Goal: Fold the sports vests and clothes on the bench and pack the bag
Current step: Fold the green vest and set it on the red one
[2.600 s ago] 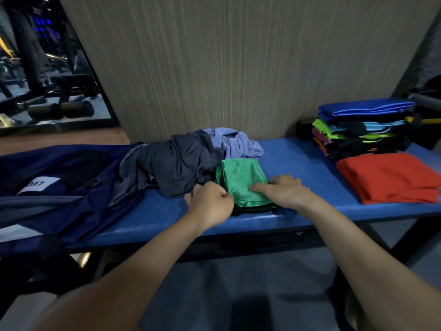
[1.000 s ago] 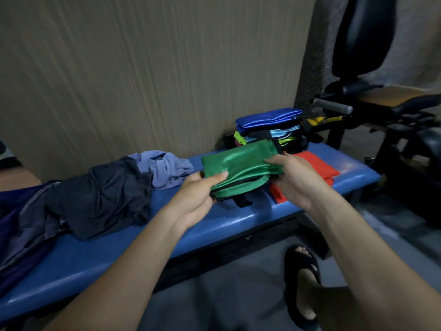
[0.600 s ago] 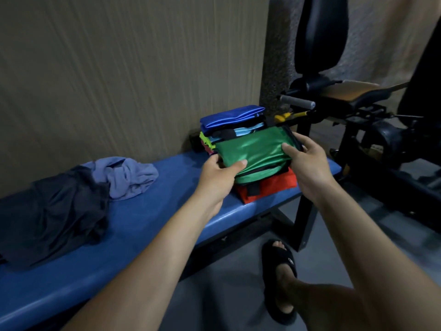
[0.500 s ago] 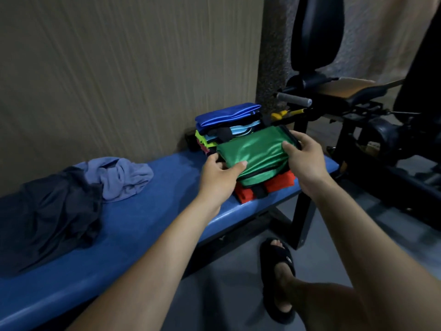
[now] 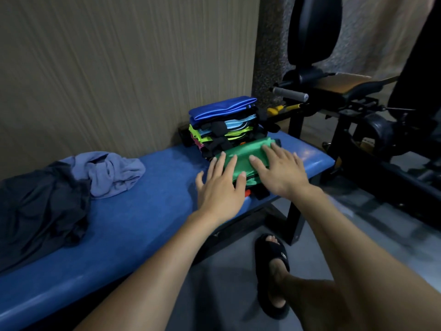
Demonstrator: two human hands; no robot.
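No readable writing or brand mark is visible; a small pale emblem on the black slide sandal (image 5: 274, 278) is too small to make out. The folded green sports vest (image 5: 248, 155) is glossy, with black trim at its edges, and lies flat on top of a red folded garment (image 5: 248, 193) at the right end of the blue padded desk (image 5: 143, 223). Left hand (image 5: 220, 187): palm down, fingers (image 5: 230, 164) straight and spread, resting on the near-left part of the green vest, gripping nothing. Right hand (image 5: 281, 172): palm down, fingers straight and spread, resting on the right part of the same vest, gripping nothing. Directly behind the vest, against the wall, stands a stack of folded vests (image 5: 224, 125) in blue, light blue, lime and pink with black trim, topped by a glossy royal-blue piece. Further left on the desk lie an unfolded lavender garment (image 5: 107, 173) and a crumpled dark navy garment (image 5: 43, 206), touching each other. Black gym equipment (image 5: 346, 103) stands to the right of the desk.
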